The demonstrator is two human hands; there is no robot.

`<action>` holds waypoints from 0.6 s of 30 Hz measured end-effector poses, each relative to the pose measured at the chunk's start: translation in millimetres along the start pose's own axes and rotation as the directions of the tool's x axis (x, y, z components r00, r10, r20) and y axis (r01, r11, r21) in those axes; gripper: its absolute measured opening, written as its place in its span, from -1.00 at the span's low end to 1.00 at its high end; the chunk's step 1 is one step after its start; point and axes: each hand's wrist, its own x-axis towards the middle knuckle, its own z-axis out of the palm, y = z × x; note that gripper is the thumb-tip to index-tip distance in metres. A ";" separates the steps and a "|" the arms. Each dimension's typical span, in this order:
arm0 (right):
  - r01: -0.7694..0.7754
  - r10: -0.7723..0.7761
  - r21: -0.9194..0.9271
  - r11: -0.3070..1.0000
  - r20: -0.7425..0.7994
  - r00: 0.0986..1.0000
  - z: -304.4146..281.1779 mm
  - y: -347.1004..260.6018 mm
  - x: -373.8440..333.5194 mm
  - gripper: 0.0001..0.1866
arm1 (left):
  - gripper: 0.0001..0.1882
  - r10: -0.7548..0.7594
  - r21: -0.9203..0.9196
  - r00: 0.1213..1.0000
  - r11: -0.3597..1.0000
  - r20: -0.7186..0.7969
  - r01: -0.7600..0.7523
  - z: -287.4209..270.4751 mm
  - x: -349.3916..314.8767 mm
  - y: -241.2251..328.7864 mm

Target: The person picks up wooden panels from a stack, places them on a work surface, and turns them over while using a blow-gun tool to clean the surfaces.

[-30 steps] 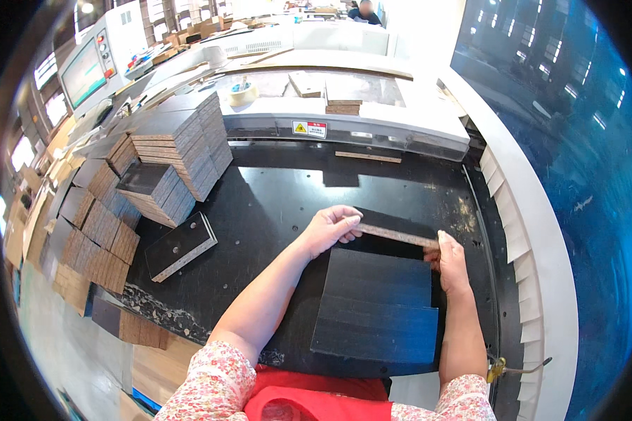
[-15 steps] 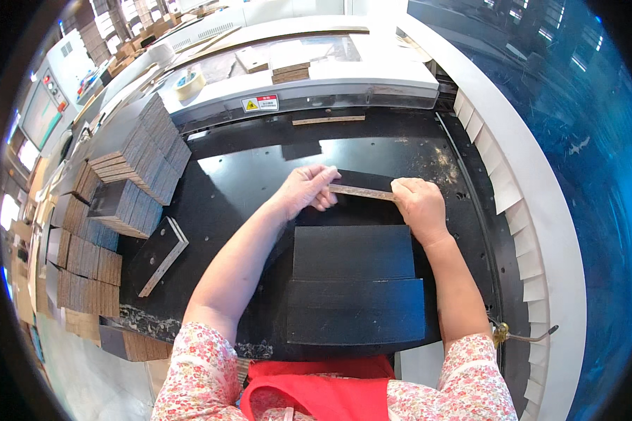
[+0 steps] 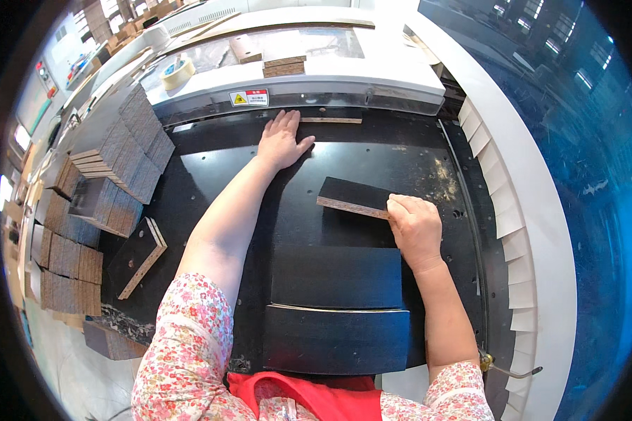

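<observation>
In my right hand (image 3: 416,228) is a small black-faced particleboard piece (image 3: 356,195), gripped by its right end and held tilted above the black machine table (image 3: 211,182). My left hand (image 3: 284,142) is stretched out to the far side of the table, fingers spread and palm down. Its fingertips lie beside the left end of another narrow particleboard piece (image 3: 332,120), which rests against the white machine beam; whether they touch it I cannot tell. Nearer me, two wider black boards (image 3: 336,277) lie one in front of the other.
High stacks of cut black boards (image 3: 123,133) stand on the left. In front of them lies a small pair of drilled boards (image 3: 140,259). A tape roll (image 3: 178,73) and small offcuts (image 3: 284,66) sit on the white beam (image 3: 372,88). A pleated white guard (image 3: 502,203) borders the right.
My left hand has left the area by the held piece and reached forward to the table's far side. The right hand keeps its piece, whose black face now shows more. The view has shifted slightly.
</observation>
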 end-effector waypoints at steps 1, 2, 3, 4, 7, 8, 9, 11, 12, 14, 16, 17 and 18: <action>-0.003 0.003 -0.005 1.000 -0.015 1.000 -1.9 -2.2 0.0 -0.84 | -0.21 -0.010 0.008 0.999 1.000 0.035 0.009 -14.1 1.3 6.7; -0.002 0.002 -0.008 1.000 -0.008 1.000 -2.3 -2.8 0.1 -0.84 | -0.23 -0.021 0.018 0.997 1.000 0.070 0.019 -21.2 0.9 11.3; 0.000 0.000 -0.010 1.000 -0.002 1.000 -2.2 -2.7 1.0 -0.83 | -0.30 0.050 0.078 0.996 0.996 -0.080 -0.043 -13.7 -4.6 7.2; 0.000 0.000 -0.013 1.000 0.000 1.000 -3.3 -3.7 2.7 -0.83 | -0.33 0.037 0.084 0.998 0.996 -0.049 -0.033 -23.1 -11.2 6.8; 0.011 -0.011 -0.024 1.000 -0.028 1.000 -5.6 -3.4 3.1 -0.82 | -0.49 0.092 0.074 0.989 0.994 -0.119 -0.084 -38.4 -36.2 6.3; 0.013 -0.014 -0.032 0.999 -0.034 0.999 -8.1 -2.9 3.9 -0.82 | -0.55 0.108 0.033 0.982 0.994 -0.158 -0.104 -42.9 -44.8 4.3; 0.017 -0.019 -0.053 0.998 -0.044 0.999 -11.4 -1.6 3.1 -0.82 | -0.60 0.130 0.043 0.973 0.991 -0.189 -0.124 -47.5 -57.1 3.9; -0.032 0.036 -0.107 0.994 0.030 0.999 -22.5 -1.0 -1.1 -0.79 | -0.64 0.098 0.044 0.984 0.995 -0.151 -0.092 -61.3 -84.0 1.9; -0.053 0.062 -0.130 0.990 0.067 0.996 -27.4 -1.0 -3.1 -0.78 | -0.66 0.066 0.019 0.987 0.998 -0.147 -0.064 -68.0 -98.1 1.1; -0.108 0.134 -0.192 0.976 0.133 0.982 -37.6 -3.4 -7.4 -0.87 | -0.71 0.043 -0.013 0.980 0.999 -0.194 -0.047 -80.6 -125.3 -4.9; -0.146 0.212 -0.281 0.949 0.221 0.952 -45.4 -5.5 -8.8 -0.94 | -0.71 0.039 -0.043 0.983 0.998 -0.181 -0.047 -92.3 -147.9 -14.8; -0.146 0.222 -0.324 0.935 0.211 0.952 -44.4 -4.5 -9.8 -0.96 | -0.69 0.025 -0.021 0.979 0.999 -0.201 -0.030 -96.2 -156.1 -18.6; -0.156 0.230 -0.340 0.927 0.188 0.955 -41.8 -2.1 -10.0 -0.97 | -0.68 0.011 0.000 0.975 1.000 -0.220 -0.012 -98.8 -162.7 -22.3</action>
